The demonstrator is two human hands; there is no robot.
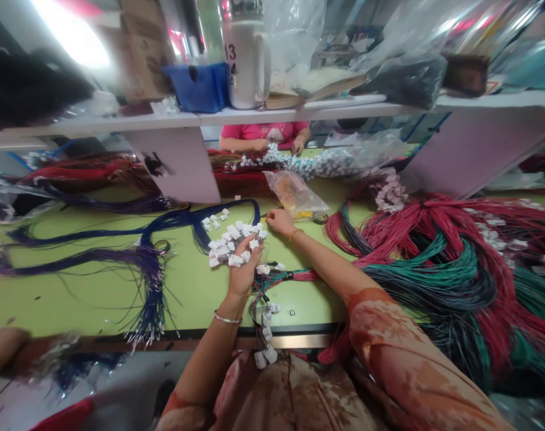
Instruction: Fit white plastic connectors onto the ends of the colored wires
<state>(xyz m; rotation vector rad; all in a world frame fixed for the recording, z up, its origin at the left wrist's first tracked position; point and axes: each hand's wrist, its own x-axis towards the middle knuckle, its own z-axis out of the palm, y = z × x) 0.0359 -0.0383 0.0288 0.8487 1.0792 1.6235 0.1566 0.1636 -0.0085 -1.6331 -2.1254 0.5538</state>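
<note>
My left hand (244, 269) is closed round a white connector, at the right side of a pile of white connectors (227, 244) on the green table (200, 299). Just to the right and farther back, my right hand (280, 221) has its fingers pressed together beside a small yellow piece; what is between the fingertips is too small to make out. Close behind that hand lies a clear plastic bag (294, 193) with yellow parts. Wires with white connectors (266, 332) hang over the table's front edge below my left hand.
Dark blue wire bundles (153, 263) lie at the left, red and green ones (434, 263) at the right. Across the table sits a person in pink (266, 131). A shelf (299, 114) with a mug and blue bin spans above. Another person's hand (5, 350) is far left.
</note>
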